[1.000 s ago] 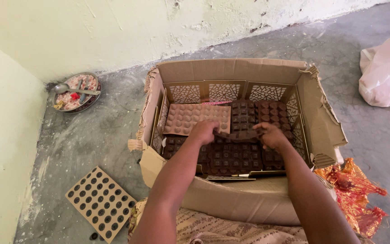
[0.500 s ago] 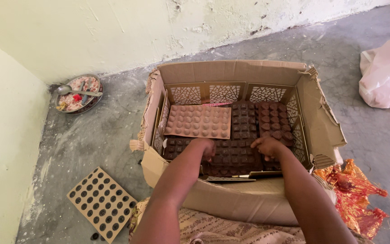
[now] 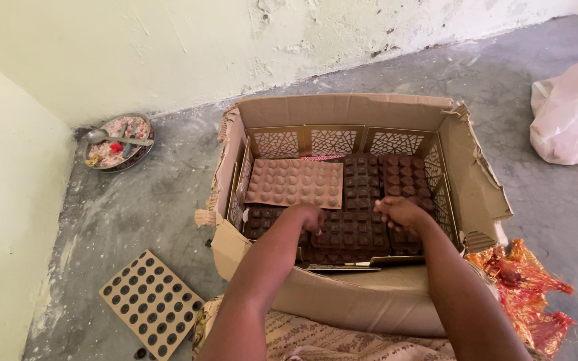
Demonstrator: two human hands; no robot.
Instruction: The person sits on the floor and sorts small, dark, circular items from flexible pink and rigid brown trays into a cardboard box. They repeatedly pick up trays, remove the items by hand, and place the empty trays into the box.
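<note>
My left hand (image 3: pixel 309 217) and right hand (image 3: pixel 399 212) have lowered the dark mould tray (image 3: pixel 349 234) flat into the cardboard box (image 3: pixel 369 294); fingers now press it, no longer gripping.

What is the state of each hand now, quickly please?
Left hand: curled, fingers down on the dark brown moulds; a grip cannot be told.
Right hand: curled, touching the same moulds; a grip cannot be told.

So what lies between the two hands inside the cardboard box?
In the head view, dark brown moulds fill the stretch between the left hand and right hand in the cardboard box.
</note>
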